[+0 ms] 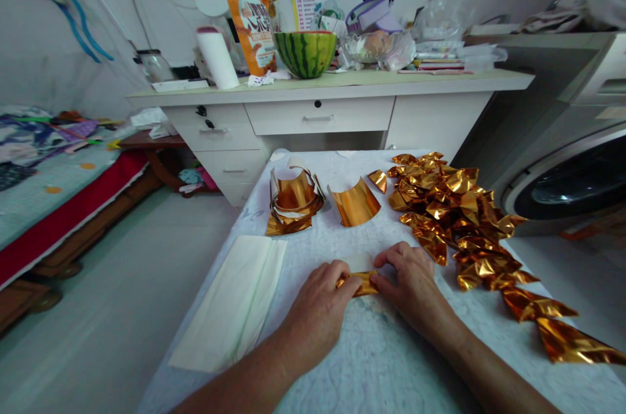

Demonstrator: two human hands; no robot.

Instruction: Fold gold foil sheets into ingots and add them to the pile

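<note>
Between my two hands, low over the cloth-covered table (391, 362), is a small strip of gold foil paper (362, 283), folded or rolled lengthwise. My left hand (325, 300) pinches its left end with the thumb and fingers. The right end is gripped by my right hand (408, 277), thumb in front and fingers behind. Just beyond lies one loose curved gold sheet (356, 203). Left of that sheet sits a curled stack of gold sheets (295, 195). To the right spreads a heap of folded gold foil pieces (440, 199) with pointed ends.
A flat pale paper packet (232, 303) lies on the table's left side. Behind stands a white desk (317, 111) bearing a watermelon-patterned bowl (306, 54), an orange pouch (252, 26) and a white paper roll (218, 59). A washing machine (567, 120) is at right, a bed (63, 199) at left.
</note>
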